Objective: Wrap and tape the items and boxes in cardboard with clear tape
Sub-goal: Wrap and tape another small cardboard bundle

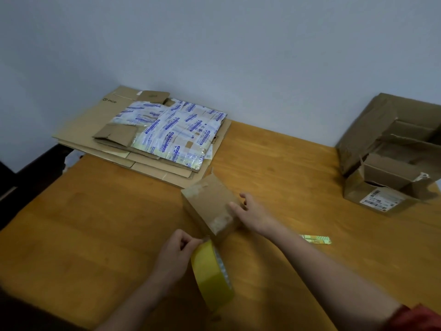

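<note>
1. The cardboard parcel (pixel 210 206) sits at centre frame on the counter (pixel 95 223) — small, stiff and probably light. Its shiny taped patches may be slick, so the bare edges look the best hold.
2. The right hand (pixel 253 213) rests on its right edge, fingers nearly straight, steadying rather than clasping.
3. Just below, the left hand (pixel 176 254) pinches the top of the upright tape roll (pixel 212 275) with curled fingers — probably at the loose end.
4. Flattened cardboard (pixel 95 130) lies upper left, and open boxes (pixel 386 163) stand at right.

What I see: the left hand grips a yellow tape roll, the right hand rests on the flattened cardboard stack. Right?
Not quite. The head view shows the right hand resting on the small taped cardboard package, not the flattened cardboard stack. The left hand does grip the yellow tape roll.
</note>
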